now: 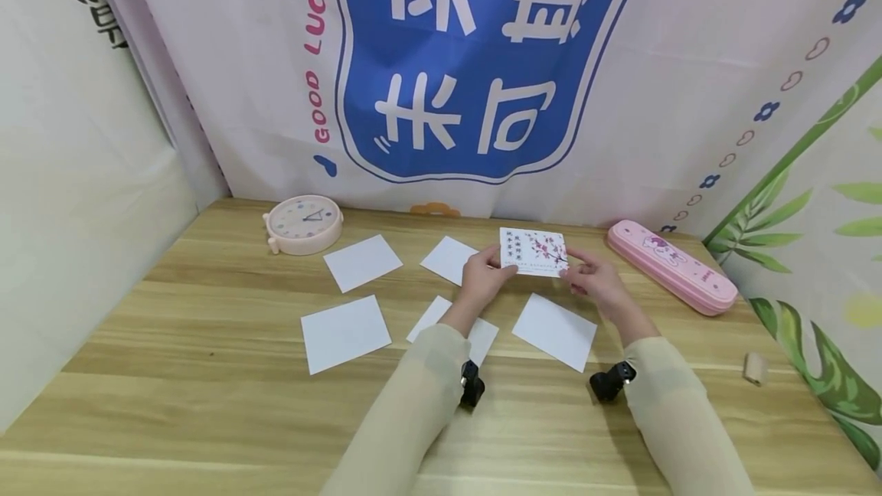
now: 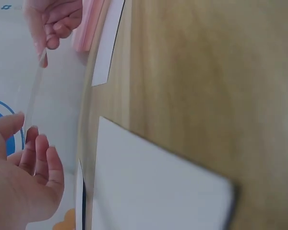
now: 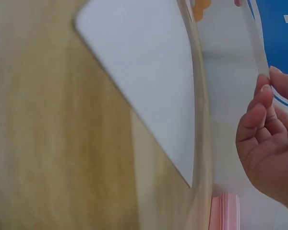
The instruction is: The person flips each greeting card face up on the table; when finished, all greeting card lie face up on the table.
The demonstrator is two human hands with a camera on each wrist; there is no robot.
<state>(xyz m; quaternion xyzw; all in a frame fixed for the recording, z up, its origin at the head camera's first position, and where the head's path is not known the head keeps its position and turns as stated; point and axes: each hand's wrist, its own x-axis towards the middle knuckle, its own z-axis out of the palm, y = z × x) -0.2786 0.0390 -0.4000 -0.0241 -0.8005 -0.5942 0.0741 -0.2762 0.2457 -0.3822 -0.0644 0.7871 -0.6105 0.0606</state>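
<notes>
Both hands hold up one card, printed with dark characters on its left and a red-blossomed branch on its right. My left hand pinches its left edge between thumb and fingers. The right hand pinches the lower right corner. Seen edge-on in the left wrist view, the card spans the gap between the two hands above the table. Nearest below are white cards: one under the right hand, one behind the left hand, and one partly hidden by the left forearm.
Two more white cards lie to the left on the wooden table. A pink round clock stands at the back left. At the right are a pink pencil case and a small beige block. A printed curtain hangs behind.
</notes>
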